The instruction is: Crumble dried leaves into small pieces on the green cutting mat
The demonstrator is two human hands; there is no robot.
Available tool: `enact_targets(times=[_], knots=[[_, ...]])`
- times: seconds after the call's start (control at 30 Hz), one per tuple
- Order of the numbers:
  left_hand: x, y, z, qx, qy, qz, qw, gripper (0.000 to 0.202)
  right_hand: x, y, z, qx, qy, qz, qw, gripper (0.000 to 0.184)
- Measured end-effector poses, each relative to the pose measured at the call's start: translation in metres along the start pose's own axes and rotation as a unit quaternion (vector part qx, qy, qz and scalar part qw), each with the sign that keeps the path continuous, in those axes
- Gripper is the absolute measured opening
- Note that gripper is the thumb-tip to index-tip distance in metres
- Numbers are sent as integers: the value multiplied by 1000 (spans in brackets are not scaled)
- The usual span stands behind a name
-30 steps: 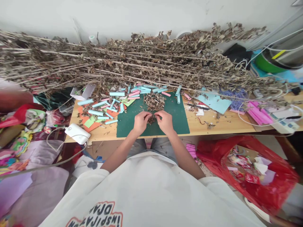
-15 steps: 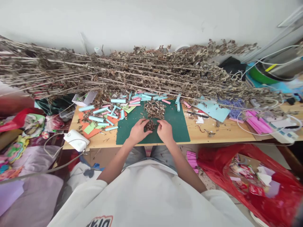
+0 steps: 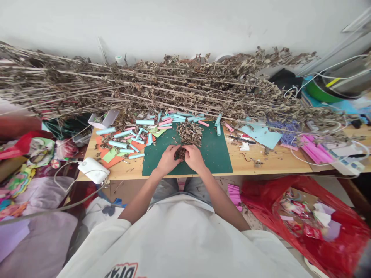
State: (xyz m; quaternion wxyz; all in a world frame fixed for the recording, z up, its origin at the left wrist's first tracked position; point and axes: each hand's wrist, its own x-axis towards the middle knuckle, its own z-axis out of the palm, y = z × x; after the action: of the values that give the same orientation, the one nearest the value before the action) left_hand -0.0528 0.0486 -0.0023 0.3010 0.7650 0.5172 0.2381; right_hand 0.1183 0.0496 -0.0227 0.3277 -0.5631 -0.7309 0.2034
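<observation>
On a green cutting mat (image 3: 216, 154) lies a loose heap of dried leaves (image 3: 189, 133). Nearer to me is a smaller clump of dried leaves (image 3: 180, 154), cupped between both hands. My left hand (image 3: 168, 159) curls round its left side, thumb low and fingers at the far edge. My right hand (image 3: 194, 157) closes in on the right side, its fingertips pressing the clump. Part of the clump is hidden behind the fingers.
Long dried leafy stalks (image 3: 162, 88) span the back of the wooden table (image 3: 275, 162). Blue and pink paper rolls (image 3: 145, 122) are scattered left of the mat. A white power bank (image 3: 93, 170) with a cable sits at the left edge. Below right hangs a red bag (image 3: 261, 193) of scraps.
My right hand has moved left onto the small leaf clump, and the two hands are now closer together around it. The larger heap stays in place.
</observation>
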Motion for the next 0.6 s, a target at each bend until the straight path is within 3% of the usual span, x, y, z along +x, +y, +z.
enact_targets(times=[0.13,0.23,0.37,0.53,0.6], knots=[[11,-1,-11,-6,65,7,998,38,2,2,-6,29,62,21,997,30],[27,-7,-20,43,83,7,996,33,6,9,-18,12,98,35,994,27],[51,-7,-22,119,50,27,991,41,12,15,-30,-82,127,64,986,30],[79,6,-7,168,12,51,984,78,16,21,-31,-137,104,97,980,51],[89,8,-2,181,-6,59,982,67,20,27,-31,-122,89,104,983,42]])
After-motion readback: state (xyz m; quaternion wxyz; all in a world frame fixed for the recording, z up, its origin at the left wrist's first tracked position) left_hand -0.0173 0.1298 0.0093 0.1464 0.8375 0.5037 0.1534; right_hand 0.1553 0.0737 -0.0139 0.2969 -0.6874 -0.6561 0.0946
